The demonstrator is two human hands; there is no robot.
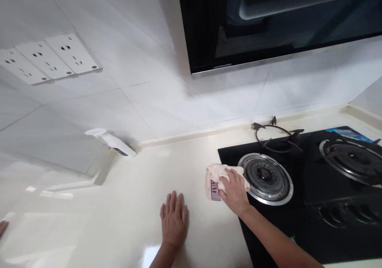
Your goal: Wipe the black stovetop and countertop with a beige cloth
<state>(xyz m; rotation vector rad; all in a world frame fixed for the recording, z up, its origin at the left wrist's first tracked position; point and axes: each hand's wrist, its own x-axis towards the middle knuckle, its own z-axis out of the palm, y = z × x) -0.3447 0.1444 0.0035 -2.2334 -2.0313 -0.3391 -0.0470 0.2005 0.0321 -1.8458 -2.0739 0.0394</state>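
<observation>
My right hand is closed over a pale pink cloth with a purple printed patch. The cloth lies across the left edge of the black gas stove, partly on the counter and against the rim of the left burner. Palm down on the cream countertop, my left hand rests with its fingers stretched out and holds nothing.
A pot support sits off its burner at the stove's back edge. Near the wall stands or leans a white handheld object. Above hangs a black range hood; wall sockets are at left. Fingertips, perhaps reflected, show at the left edge.
</observation>
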